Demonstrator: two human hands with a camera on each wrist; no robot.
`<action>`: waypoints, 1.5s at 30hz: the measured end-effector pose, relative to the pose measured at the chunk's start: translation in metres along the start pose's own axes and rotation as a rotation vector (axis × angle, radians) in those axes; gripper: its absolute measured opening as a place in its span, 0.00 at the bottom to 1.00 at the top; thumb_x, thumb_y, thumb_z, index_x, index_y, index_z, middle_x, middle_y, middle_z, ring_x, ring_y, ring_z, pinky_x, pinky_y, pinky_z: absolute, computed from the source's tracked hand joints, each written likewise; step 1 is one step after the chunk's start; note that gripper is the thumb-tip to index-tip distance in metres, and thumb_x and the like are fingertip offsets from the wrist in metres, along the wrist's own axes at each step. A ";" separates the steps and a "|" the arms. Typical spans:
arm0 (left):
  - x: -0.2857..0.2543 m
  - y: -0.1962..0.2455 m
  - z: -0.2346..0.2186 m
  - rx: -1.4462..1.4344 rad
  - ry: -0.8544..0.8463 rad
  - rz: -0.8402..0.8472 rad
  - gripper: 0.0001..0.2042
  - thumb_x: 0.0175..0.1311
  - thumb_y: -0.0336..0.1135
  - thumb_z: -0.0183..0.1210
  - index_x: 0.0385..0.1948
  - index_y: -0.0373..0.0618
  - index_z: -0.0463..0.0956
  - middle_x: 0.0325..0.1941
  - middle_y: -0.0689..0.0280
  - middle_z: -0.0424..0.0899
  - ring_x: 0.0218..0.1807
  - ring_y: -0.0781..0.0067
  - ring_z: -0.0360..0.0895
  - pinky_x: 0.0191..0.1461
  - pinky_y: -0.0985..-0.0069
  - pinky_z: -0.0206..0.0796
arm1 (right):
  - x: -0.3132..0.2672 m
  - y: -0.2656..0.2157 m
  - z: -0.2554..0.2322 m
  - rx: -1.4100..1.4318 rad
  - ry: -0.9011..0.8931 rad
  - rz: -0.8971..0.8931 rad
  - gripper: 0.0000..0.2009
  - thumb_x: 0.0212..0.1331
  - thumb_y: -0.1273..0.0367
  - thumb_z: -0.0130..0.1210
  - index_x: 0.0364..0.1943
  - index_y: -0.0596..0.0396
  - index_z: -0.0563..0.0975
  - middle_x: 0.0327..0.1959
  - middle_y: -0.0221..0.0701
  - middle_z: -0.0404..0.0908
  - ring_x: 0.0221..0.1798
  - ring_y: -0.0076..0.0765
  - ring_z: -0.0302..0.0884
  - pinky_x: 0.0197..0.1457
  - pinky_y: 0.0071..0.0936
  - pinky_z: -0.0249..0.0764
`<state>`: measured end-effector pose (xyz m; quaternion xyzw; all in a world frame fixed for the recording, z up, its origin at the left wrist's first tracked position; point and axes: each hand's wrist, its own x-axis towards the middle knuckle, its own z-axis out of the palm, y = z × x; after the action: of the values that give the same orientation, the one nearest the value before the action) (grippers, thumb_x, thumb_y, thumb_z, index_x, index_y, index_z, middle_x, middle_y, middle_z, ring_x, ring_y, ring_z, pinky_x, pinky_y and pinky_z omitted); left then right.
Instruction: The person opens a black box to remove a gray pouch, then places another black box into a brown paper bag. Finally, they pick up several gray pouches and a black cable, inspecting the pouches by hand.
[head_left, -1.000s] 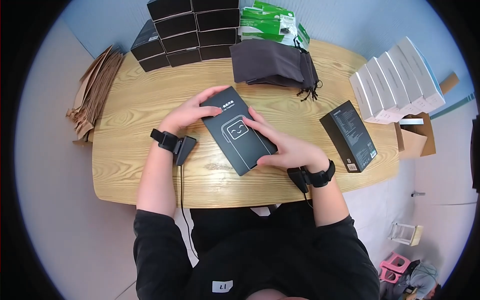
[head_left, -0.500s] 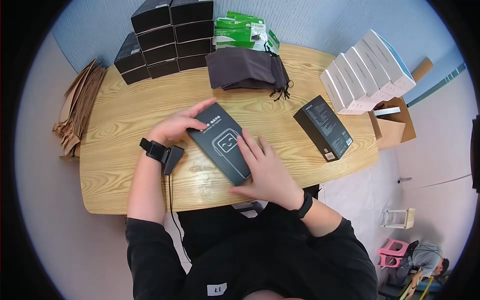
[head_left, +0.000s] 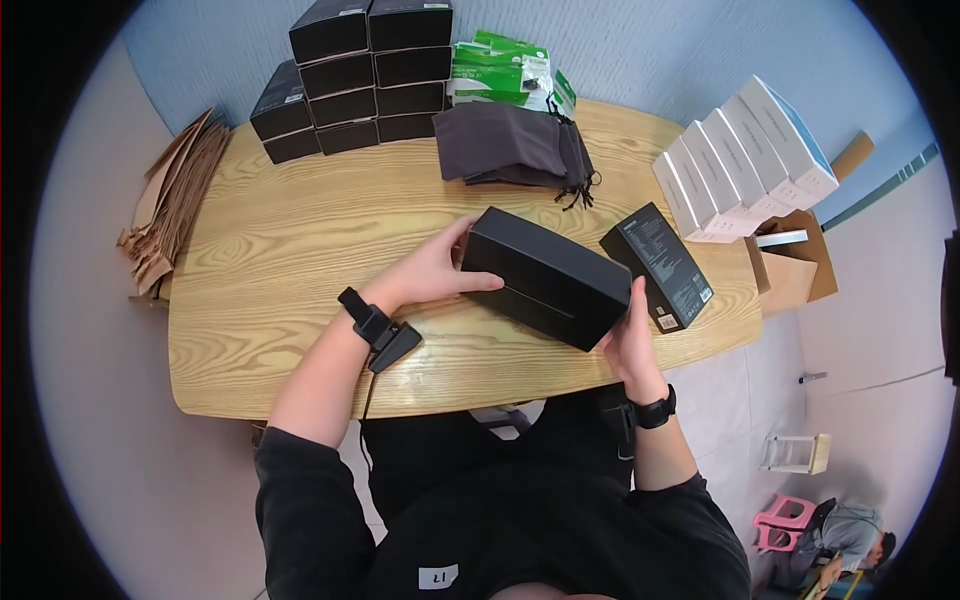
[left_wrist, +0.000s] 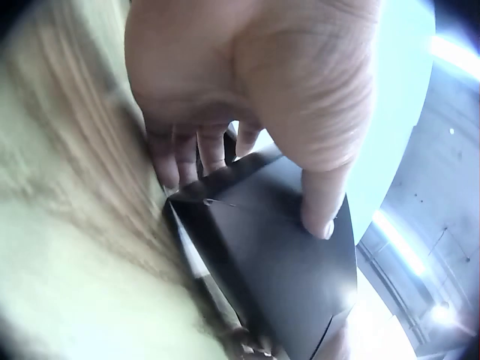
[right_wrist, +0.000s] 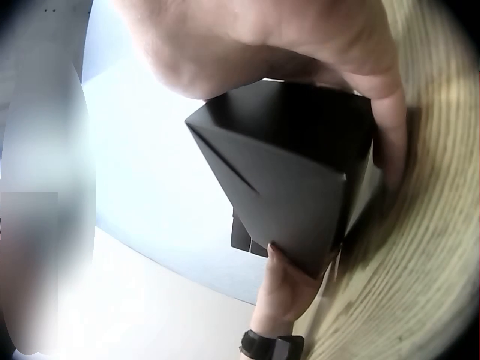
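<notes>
Both hands hold a black box [head_left: 548,278] at its two ends, over the front middle of the table; its plain dark sides face the head camera. The left hand [head_left: 440,268] grips the left end, thumb on the near side, and in the left wrist view its other fingers reach around the box [left_wrist: 277,240]. At the right end the right hand [head_left: 632,345] grips the box, fingers along its end. In the right wrist view that hand [right_wrist: 285,37] curves over the box [right_wrist: 277,172]. A second black box [head_left: 660,268] with printed text lies just to the right.
Black boxes [head_left: 345,75] are stacked at the back left, beside green packets [head_left: 500,72] and dark drawstring pouches [head_left: 505,145]. White boxes [head_left: 735,170] stand at the right, with a cardboard carton [head_left: 800,270] beyond. Folded brown paper [head_left: 175,200] is at the left edge.
The held box has turned from its printed face to plain sides and moved right. The left hand has shifted right; the right hand has moved from the printed face to the right end.
</notes>
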<state>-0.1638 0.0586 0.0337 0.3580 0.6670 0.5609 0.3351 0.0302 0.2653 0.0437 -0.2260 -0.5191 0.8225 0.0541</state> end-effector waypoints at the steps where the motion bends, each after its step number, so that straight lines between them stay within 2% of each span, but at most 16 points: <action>1: 0.002 -0.002 0.000 0.081 0.020 0.004 0.34 0.53 0.41 0.67 0.60 0.38 0.61 0.51 0.62 0.76 0.53 0.73 0.72 0.59 0.74 0.63 | 0.005 0.007 0.001 0.036 -0.006 -0.182 0.28 0.66 0.49 0.39 0.59 0.57 0.64 0.54 0.31 0.74 0.54 0.29 0.73 0.56 0.27 0.70; 3: 0.003 -0.005 0.002 -0.031 0.031 0.004 0.32 0.54 0.40 0.66 0.59 0.38 0.62 0.51 0.62 0.76 0.52 0.73 0.72 0.58 0.75 0.63 | 0.008 0.009 -0.001 0.069 -0.010 -0.367 0.26 0.67 0.52 0.41 0.59 0.59 0.63 0.54 0.32 0.74 0.53 0.28 0.73 0.53 0.25 0.72; 5: 0.003 -0.003 0.002 -0.147 0.039 0.005 0.30 0.55 0.39 0.65 0.58 0.38 0.63 0.50 0.61 0.76 0.52 0.73 0.72 0.58 0.76 0.64 | 0.005 0.005 -0.006 -0.461 -0.036 -0.419 0.23 0.64 0.63 0.52 0.58 0.61 0.64 0.52 0.32 0.74 0.52 0.25 0.72 0.55 0.22 0.69; 8: 0.003 -0.004 0.000 -0.231 0.041 -0.006 0.27 0.56 0.36 0.65 0.56 0.38 0.65 0.48 0.63 0.77 0.52 0.74 0.72 0.59 0.77 0.63 | 0.001 -0.002 -0.005 -0.331 -0.042 -0.228 0.24 0.57 0.71 0.60 0.56 0.61 0.65 0.51 0.31 0.75 0.52 0.22 0.71 0.55 0.22 0.67; 12: 0.001 -0.008 -0.006 -0.369 0.029 0.016 0.23 0.60 0.40 0.59 0.53 0.38 0.66 0.43 0.63 0.78 0.43 0.74 0.76 0.43 0.73 0.72 | -0.007 -0.020 -0.023 -0.576 -0.124 -0.316 0.26 0.53 0.69 0.63 0.55 0.62 0.66 0.49 0.32 0.76 0.51 0.24 0.73 0.54 0.23 0.68; 14: 0.001 -0.009 -0.015 -0.437 0.024 -0.032 0.21 0.62 0.43 0.56 0.51 0.38 0.68 0.42 0.62 0.79 0.39 0.73 0.78 0.36 0.72 0.75 | -0.009 -0.048 -0.048 -1.093 0.072 -0.540 0.32 0.44 0.69 0.66 0.56 0.62 0.66 0.51 0.39 0.74 0.53 0.36 0.73 0.56 0.30 0.67; 15: -0.001 -0.006 -0.018 -0.556 0.009 -0.097 0.20 0.63 0.46 0.54 0.48 0.38 0.70 0.40 0.61 0.79 0.36 0.72 0.79 0.31 0.71 0.74 | -0.007 -0.057 -0.062 -1.091 0.068 -0.538 0.32 0.44 0.69 0.66 0.56 0.62 0.66 0.51 0.39 0.74 0.53 0.36 0.73 0.56 0.30 0.67; 17: -0.003 0.001 -0.020 -0.704 0.032 -0.179 0.20 0.65 0.49 0.49 0.41 0.39 0.74 0.36 0.61 0.81 0.33 0.70 0.79 0.27 0.71 0.74 | -0.005 -0.071 -0.087 -1.573 0.481 -0.893 0.38 0.36 0.67 0.68 0.58 0.61 0.65 0.55 0.46 0.70 0.57 0.48 0.68 0.60 0.37 0.65; 18: -0.003 0.000 -0.021 -0.702 0.032 -0.178 0.20 0.65 0.49 0.49 0.41 0.39 0.74 0.36 0.61 0.81 0.33 0.70 0.79 0.27 0.71 0.74 | -0.006 -0.072 -0.095 -1.571 0.482 -0.895 0.38 0.36 0.67 0.68 0.58 0.61 0.65 0.55 0.46 0.70 0.57 0.48 0.68 0.60 0.37 0.65; 20: -0.002 -0.003 -0.023 -0.711 -0.010 -0.151 0.19 0.65 0.49 0.49 0.41 0.39 0.75 0.35 0.62 0.81 0.33 0.70 0.79 0.28 0.70 0.74 | -0.007 -0.074 -0.101 -1.503 0.348 -0.375 0.42 0.33 0.65 0.69 0.59 0.61 0.63 0.59 0.47 0.66 0.61 0.53 0.63 0.63 0.41 0.62; 28: -0.007 -0.006 -0.015 -0.714 -0.172 -0.255 0.21 0.68 0.48 0.44 0.44 0.36 0.73 0.37 0.57 0.82 0.35 0.64 0.81 0.29 0.67 0.76 | -0.005 -0.031 -0.038 -1.462 -0.128 -0.623 0.42 0.32 0.64 0.69 0.60 0.52 0.65 0.64 0.47 0.59 0.68 0.57 0.51 0.69 0.44 0.52; 33: -0.007 -0.007 -0.023 -0.815 -0.183 -0.202 0.21 0.68 0.49 0.43 0.44 0.37 0.74 0.37 0.58 0.82 0.35 0.64 0.81 0.28 0.66 0.76 | -0.005 -0.040 -0.022 -1.364 -0.101 -0.705 0.45 0.36 0.61 0.68 0.64 0.55 0.60 0.67 0.46 0.55 0.73 0.55 0.45 0.71 0.42 0.48; 36: -0.006 -0.005 -0.024 -0.811 -0.149 -0.147 0.20 0.67 0.49 0.46 0.47 0.40 0.72 0.39 0.59 0.81 0.34 0.67 0.79 0.30 0.66 0.74 | -0.007 -0.047 -0.028 -1.159 -0.049 -0.783 0.43 0.45 0.59 0.65 0.66 0.57 0.57 0.64 0.44 0.62 0.69 0.47 0.55 0.69 0.39 0.52; 40: -0.009 0.010 0.004 -0.608 -0.031 -0.025 0.28 0.67 0.48 0.48 0.64 0.47 0.53 0.54 0.60 0.71 0.41 0.71 0.76 0.33 0.70 0.73 | -0.016 -0.039 -0.019 -0.496 -0.266 -0.607 0.35 0.59 0.58 0.53 0.67 0.58 0.54 0.51 0.39 0.74 0.48 0.30 0.72 0.54 0.28 0.69; 43: -0.008 0.011 0.020 -0.502 -0.021 0.164 0.33 0.66 0.45 0.50 0.69 0.49 0.44 0.57 0.62 0.68 0.41 0.76 0.74 0.36 0.76 0.70 | -0.026 -0.040 0.005 -0.362 -0.058 -0.450 0.34 0.59 0.57 0.46 0.66 0.58 0.51 0.50 0.42 0.73 0.38 0.36 0.79 0.30 0.28 0.79; 45: -0.005 0.005 0.018 -0.519 0.004 0.254 0.32 0.65 0.43 0.53 0.67 0.46 0.48 0.54 0.65 0.69 0.36 0.80 0.72 0.36 0.83 0.66 | -0.027 -0.045 -0.001 -0.255 -0.031 -0.427 0.33 0.59 0.58 0.46 0.66 0.58 0.52 0.51 0.43 0.73 0.40 0.40 0.79 0.32 0.32 0.81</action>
<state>-0.1457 0.0643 0.0362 0.3399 0.4516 0.7509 0.3415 0.0481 0.2779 0.0913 -0.1035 -0.6553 0.7238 0.1900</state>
